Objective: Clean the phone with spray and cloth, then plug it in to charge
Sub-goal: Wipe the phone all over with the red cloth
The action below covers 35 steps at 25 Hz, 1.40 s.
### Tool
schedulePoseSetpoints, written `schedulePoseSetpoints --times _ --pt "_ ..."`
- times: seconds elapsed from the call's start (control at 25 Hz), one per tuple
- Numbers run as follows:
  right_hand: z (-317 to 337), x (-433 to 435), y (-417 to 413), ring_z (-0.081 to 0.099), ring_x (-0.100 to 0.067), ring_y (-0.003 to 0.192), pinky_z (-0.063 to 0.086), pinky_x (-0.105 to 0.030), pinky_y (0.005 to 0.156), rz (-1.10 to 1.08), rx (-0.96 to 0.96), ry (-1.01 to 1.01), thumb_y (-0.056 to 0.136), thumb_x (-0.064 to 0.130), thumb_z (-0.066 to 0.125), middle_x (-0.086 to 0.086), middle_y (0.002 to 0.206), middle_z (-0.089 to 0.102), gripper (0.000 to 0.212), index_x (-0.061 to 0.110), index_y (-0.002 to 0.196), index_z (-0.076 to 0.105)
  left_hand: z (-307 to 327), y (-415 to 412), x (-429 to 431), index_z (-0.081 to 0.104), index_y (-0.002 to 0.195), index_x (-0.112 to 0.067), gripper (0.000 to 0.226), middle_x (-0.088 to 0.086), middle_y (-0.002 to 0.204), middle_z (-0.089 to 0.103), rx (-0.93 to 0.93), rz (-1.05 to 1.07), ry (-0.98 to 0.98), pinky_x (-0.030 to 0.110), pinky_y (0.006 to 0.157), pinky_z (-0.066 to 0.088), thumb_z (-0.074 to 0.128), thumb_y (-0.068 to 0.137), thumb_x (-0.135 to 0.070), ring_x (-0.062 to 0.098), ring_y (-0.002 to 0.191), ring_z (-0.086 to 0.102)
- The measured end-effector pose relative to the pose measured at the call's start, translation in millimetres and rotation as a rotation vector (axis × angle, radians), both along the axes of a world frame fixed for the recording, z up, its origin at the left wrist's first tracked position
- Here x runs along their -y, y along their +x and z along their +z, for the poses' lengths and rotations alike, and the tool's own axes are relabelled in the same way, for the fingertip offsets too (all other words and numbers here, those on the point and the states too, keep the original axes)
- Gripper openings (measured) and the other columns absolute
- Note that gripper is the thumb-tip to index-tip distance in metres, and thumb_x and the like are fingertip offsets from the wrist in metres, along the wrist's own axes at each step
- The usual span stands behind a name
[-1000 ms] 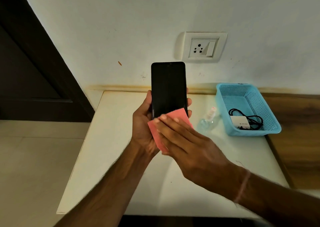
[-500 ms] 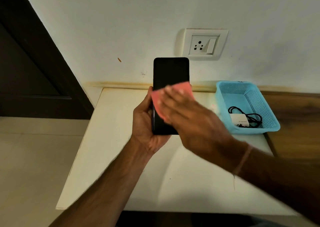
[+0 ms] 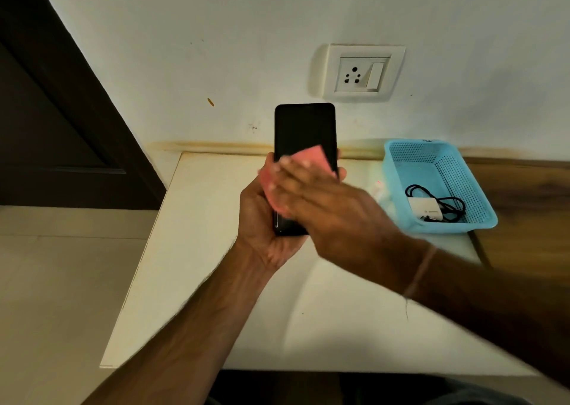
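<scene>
My left hand [image 3: 257,219] holds a black phone [image 3: 303,130] upright above the white table, screen toward me and dark. A pink cloth [image 3: 311,159] lies pressed flat against the middle of the screen under the fingers of my right hand [image 3: 333,207], which is motion-blurred. The phone's lower part is hidden behind my right hand. A white charger with a black cable [image 3: 431,208] lies in the blue basket [image 3: 398,170] to the right. Only a sliver of the clear spray bottle [image 3: 381,190] shows behind my right hand.
A white wall socket with a switch [image 3: 364,73] sits on the wall above the phone. The white table [image 3: 216,281] ends at the wall; a wooden surface [image 3: 524,219] adjoins it on the right. A dark door [image 3: 46,111] stands at the left.
My right hand with the cloth rose from the phone's bottom to the upper screen, then came back down toward the middle. The phone stayed in my left hand.
</scene>
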State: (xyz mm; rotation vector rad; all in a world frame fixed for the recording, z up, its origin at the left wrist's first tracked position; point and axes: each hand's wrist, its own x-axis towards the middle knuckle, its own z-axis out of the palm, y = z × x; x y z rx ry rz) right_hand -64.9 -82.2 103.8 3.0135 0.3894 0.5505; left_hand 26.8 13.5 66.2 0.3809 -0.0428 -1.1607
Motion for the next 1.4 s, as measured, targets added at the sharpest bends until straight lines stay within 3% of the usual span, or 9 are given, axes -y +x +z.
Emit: schedulePoseSetpoints --times 0.12,0.28,0.4,0.52,0.64,0.8,1.04,1.24,1.4 --pt "-5 2 -33 0.044 -0.03 0.136 0.042 -0.045 0.107 0.21 -0.115 -0.006 0.085 -0.005 0.061 -0.015 0.141 0.051 0.049 0.002 0.133 0.056 2 8 -2 0.029 0.156 -0.005 0.072 0.01 0.142 0.047 0.092 0.06 0.026 0.038 0.107 0.044 0.027 0.105 -0.057 0.026 0.122 0.05" --pt "23 54 -29 0.046 -0.025 0.135 0.047 -0.042 0.103 0.004 0.019 0.066 0.09 -0.009 0.044 -0.011 0.142 0.052 0.046 0.007 0.13 0.06 -2 11 -2 0.05 0.146 -0.006 0.057 0.019 0.14 0.057 -0.046 0.072 -0.051 0.049 0.11 0.042 0.038 0.107 -0.046 0.036 0.121 0.058" --pt "28 39 0 0.039 -0.028 0.139 0.028 -0.032 0.118 -0.11 0.068 0.158 0.091 -0.003 0.037 -0.013 0.145 0.047 0.047 0.004 0.134 0.054 1 -2 -1 0.062 0.131 0.0 0.05 0.022 0.121 0.068 -0.076 -0.023 -0.086 0.053 0.1 0.051 0.049 0.103 -0.039 0.039 0.109 0.067" --pt "-4 -8 -8 0.035 -0.029 0.141 0.029 -0.042 0.117 0.054 -0.042 0.102 0.089 -0.002 0.046 -0.013 0.147 0.045 0.049 0.005 0.137 0.052 5 -3 -5 0.044 0.142 0.009 0.066 0.027 0.123 0.064 0.039 -0.024 0.025 0.051 0.105 0.048 0.045 0.103 -0.043 0.04 0.112 0.065" --pt "-5 4 -33 0.042 -0.028 0.137 0.038 -0.044 0.111 0.23 -0.036 0.005 0.088 -0.006 0.055 -0.015 0.141 0.052 0.045 0.003 0.132 0.057 2 8 -7 0.028 0.156 -0.006 0.071 0.012 0.142 0.049 0.128 0.014 -0.022 0.039 0.111 0.036 0.03 0.105 -0.055 0.028 0.122 0.053" --pt "11 34 -16 0.05 -0.031 0.131 0.045 -0.046 0.104 0.006 0.147 0.112 0.088 -0.014 0.049 -0.018 0.133 0.059 0.036 -0.002 0.118 0.066 3 2 1 0.037 0.153 -0.007 0.064 0.017 0.132 0.06 0.004 0.057 -0.041 0.038 0.1 0.049 0.043 0.103 -0.047 0.029 0.111 0.064" --pt "-18 -42 -20 0.052 -0.027 0.09 0.051 -0.039 0.072 -0.143 0.177 0.293 0.076 0.0 0.075 -0.011 0.091 0.064 0.028 0.005 0.104 0.074 -1 2 -1 0.026 0.157 -0.005 0.08 0.011 0.14 0.047 0.123 0.085 -0.086 0.037 0.11 0.034 0.026 0.102 -0.063 0.026 0.12 0.048" --pt "-20 -40 -21 0.058 -0.032 0.08 0.052 -0.04 0.069 -0.409 0.287 0.406 0.075 0.004 0.08 -0.013 0.087 0.065 0.031 0.007 0.105 0.074 -2 2 2 0.031 0.156 -0.007 0.077 0.013 0.144 0.047 0.086 0.084 -0.133 0.039 0.107 0.039 0.031 0.102 -0.062 0.028 0.122 0.049" --pt "-23 -44 -25 0.064 -0.029 0.079 0.058 -0.04 0.071 -0.32 0.28 0.462 0.079 0.007 0.078 -0.015 0.089 0.067 0.026 0.002 0.103 0.073 -5 2 1 0.028 0.157 -0.009 0.075 0.01 0.148 0.043 0.028 0.069 -0.145 0.04 0.114 0.031 0.034 0.102 -0.06 0.026 0.126 0.045"
